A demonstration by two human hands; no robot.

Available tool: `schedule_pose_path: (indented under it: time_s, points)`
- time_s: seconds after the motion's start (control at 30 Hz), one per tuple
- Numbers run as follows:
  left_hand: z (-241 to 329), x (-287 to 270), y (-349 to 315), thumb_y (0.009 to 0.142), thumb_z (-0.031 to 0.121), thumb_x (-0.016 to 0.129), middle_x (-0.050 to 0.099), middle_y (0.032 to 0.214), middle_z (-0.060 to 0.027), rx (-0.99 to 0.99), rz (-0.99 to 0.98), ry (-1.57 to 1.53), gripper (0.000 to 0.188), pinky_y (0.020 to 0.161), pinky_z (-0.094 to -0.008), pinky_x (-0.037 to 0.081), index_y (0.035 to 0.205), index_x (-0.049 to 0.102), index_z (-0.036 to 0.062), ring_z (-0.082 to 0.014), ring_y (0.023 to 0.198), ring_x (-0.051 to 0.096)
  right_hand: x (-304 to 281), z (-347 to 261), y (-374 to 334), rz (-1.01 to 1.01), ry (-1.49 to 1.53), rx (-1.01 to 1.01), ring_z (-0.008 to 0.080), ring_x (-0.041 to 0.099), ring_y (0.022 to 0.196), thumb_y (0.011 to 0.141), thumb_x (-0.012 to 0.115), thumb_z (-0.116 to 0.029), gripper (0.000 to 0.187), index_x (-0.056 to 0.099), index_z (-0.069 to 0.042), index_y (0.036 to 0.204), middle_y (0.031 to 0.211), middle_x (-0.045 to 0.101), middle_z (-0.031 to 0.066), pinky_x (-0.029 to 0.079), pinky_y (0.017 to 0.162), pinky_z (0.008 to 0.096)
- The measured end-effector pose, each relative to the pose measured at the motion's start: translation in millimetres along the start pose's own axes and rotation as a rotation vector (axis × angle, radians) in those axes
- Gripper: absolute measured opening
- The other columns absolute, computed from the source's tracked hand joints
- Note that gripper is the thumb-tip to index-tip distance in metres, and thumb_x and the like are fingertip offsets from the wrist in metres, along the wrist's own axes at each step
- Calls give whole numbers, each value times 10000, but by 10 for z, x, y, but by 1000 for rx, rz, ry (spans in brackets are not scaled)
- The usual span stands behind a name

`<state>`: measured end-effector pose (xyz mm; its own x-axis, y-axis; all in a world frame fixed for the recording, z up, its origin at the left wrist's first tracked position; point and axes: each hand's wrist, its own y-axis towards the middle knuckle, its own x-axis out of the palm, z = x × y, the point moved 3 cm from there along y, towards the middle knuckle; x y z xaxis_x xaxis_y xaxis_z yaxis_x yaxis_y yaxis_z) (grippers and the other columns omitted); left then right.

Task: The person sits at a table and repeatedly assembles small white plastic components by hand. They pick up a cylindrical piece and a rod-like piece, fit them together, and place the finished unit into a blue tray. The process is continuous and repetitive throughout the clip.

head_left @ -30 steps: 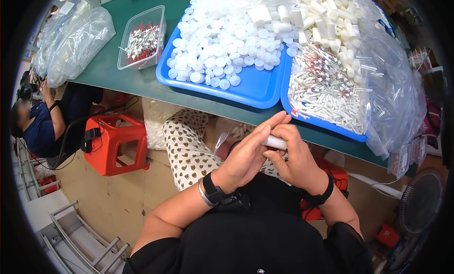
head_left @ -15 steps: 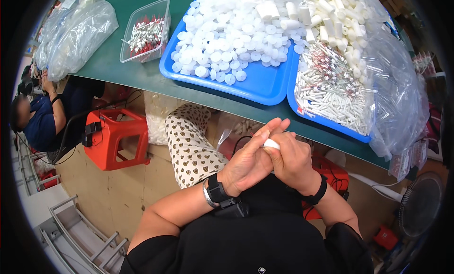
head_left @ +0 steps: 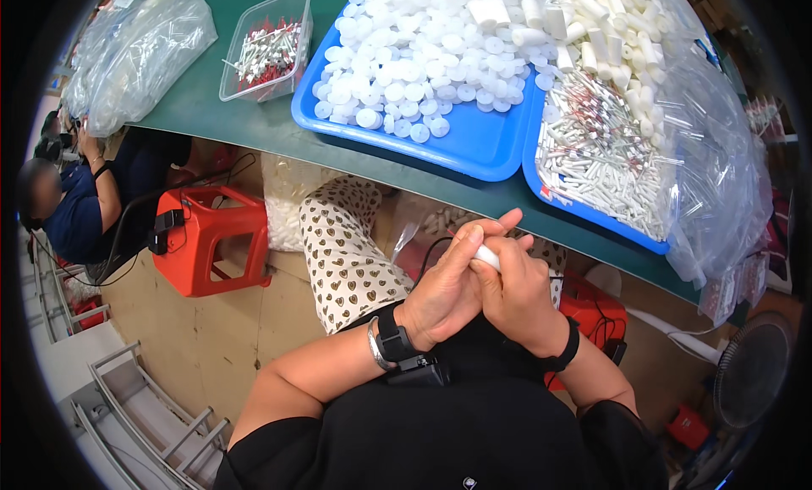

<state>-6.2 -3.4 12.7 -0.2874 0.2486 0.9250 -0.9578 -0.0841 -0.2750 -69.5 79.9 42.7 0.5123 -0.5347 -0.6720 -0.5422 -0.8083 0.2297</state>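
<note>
Above my lap, my left hand (head_left: 441, 297) and my right hand (head_left: 523, 302) are pressed together around a small white rounded piece (head_left: 486, 256). The piece's smooth end shows between my thumbs; its rest is hidden by my fingers. My right thumb and bent fingers grip it, while the left thumb leans on it and some left fingers stretch past it. Beyond my hands on the green table stands a blue tray (head_left: 486, 156) of translucent white discs (head_left: 406, 84). Right of it, another blue tray (head_left: 592, 226) holds small white sticks (head_left: 596, 164) and larger white cylinders (head_left: 634, 46).
A clear plastic box (head_left: 283, 88) holds white and red pieces. Plastic bags (head_left: 152, 63) lie at the far left, and clear film (head_left: 710, 169) drapes the right tray. The green table's edge (head_left: 381, 170) runs in front of me. A person (head_left: 80, 198) sits left, near a red stool (head_left: 207, 240).
The view has shifted slightly. The white piece shows more of its rounded end between my thumbs, and my right hand's fingers have moved a little around it.
</note>
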Motion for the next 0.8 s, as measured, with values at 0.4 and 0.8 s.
schedule_pose_path:
  time_s: [0.4,0.8]
  points:
    - [58,-91,-72,1024,570,262,393,1498,-124,12,42,344,631,1089,-423,384,1443,346,107,-238,1333,439,80,138,34,-111,558,332,149,593,635,989,577,-163,166,590,-10,1052,798,630,71,465,574,286]
    - [240,-86,-128,1029,579,203,403,1482,-167,-27,62,385,694,1044,-428,432,1530,253,102,-260,1293,482,85,177,50,-454,1423,842,21,314,426,1068,349,-408,460,565,-3,1095,661,529,29,264,412,170]
